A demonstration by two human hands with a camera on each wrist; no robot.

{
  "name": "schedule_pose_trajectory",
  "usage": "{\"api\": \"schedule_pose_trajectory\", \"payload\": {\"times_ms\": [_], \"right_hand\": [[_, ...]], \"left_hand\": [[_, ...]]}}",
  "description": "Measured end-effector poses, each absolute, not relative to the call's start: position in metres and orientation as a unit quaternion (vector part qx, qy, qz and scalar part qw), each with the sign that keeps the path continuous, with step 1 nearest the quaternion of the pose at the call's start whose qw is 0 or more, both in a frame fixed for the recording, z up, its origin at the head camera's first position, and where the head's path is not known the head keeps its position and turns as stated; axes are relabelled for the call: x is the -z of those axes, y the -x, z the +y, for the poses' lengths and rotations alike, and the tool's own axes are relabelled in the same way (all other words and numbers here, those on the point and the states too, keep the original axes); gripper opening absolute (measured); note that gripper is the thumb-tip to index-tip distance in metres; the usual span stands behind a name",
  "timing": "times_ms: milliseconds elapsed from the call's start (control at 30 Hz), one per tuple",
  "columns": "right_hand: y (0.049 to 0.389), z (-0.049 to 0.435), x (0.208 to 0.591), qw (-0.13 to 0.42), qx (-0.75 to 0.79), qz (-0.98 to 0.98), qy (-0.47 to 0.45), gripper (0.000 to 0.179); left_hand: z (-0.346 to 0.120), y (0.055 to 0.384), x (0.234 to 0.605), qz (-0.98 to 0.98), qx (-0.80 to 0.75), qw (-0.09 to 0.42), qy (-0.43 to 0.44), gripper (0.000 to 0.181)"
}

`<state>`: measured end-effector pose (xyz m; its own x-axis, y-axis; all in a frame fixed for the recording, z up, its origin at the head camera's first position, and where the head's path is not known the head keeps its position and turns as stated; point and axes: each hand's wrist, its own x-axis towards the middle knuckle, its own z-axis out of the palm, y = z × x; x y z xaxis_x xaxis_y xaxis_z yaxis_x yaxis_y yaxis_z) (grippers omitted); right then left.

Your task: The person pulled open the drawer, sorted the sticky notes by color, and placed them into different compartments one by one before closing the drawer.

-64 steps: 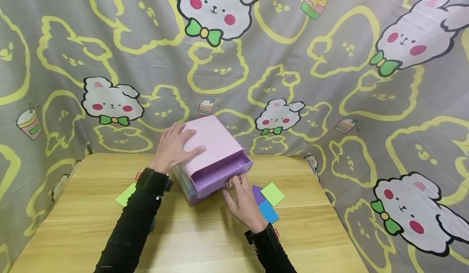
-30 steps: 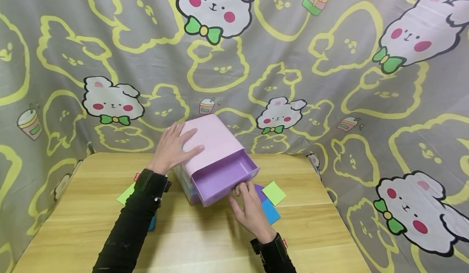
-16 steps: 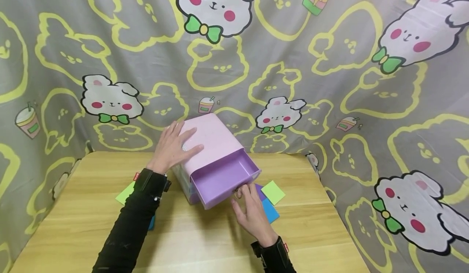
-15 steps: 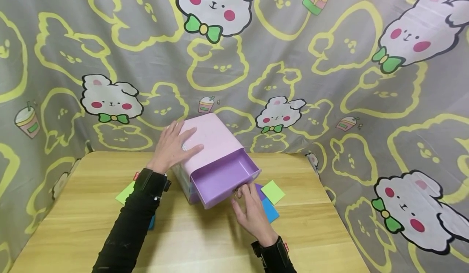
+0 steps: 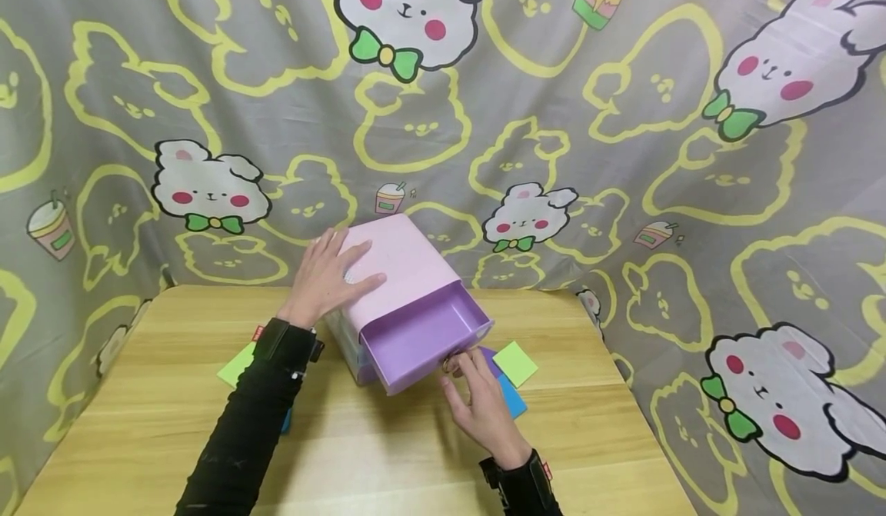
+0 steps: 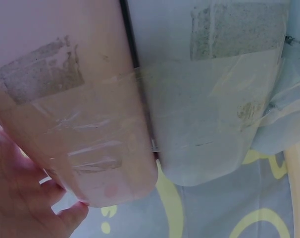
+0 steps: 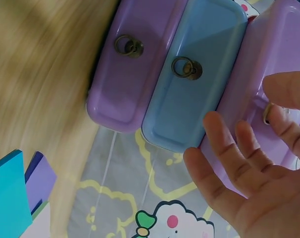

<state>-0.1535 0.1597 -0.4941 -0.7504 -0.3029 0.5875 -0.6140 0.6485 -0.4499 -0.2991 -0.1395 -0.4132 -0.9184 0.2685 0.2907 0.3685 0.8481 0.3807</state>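
Cabinet top: plain pale pink
Top drawer: purple, inside and front
Middle drawer: light blue
Bottom drawer: purple
Rings: dull brass
Side patches: mottled grey
Notes: lime green, blue, purple
Left note: lime green
Sleeves: black
Tags: red
Table: yellow-brown wood grain
Curtain: grey, with yellow-outlined animals, white rabbits with pink cheeks and green bows, pink drink cups

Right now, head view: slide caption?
Left hand on drawer unit, right hand at ring of its open purple top drawer.
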Motion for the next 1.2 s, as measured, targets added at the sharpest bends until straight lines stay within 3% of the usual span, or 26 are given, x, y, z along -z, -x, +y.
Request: {"api": "schedule_pose_trajectory", "payload": {"times_ms": [533, 933, 1200], "right_hand": [[0.153, 0.172, 0.482, 0.255, -0.358, -0.862, -0.254, 0.026], [0.165, 0.209, 0.474, 0.316, -0.306, -0.88, -0.178, 0.034], [0.177, 0.235, 0.477, 0.306, -0.291, -0.9, -0.105, 0.038]], "left_hand": [[-0.139, 0.3, 0.413, -0.953, 0.216, 0.122, 0.172, 0.082], [-0.14, 0.299, 0.415, -0.954, 0.221, 0.109, 0.169, 0.083], [-0.142, 0.299, 0.414, -0.953, 0.223, 0.113, 0.169, 0.082]]}}
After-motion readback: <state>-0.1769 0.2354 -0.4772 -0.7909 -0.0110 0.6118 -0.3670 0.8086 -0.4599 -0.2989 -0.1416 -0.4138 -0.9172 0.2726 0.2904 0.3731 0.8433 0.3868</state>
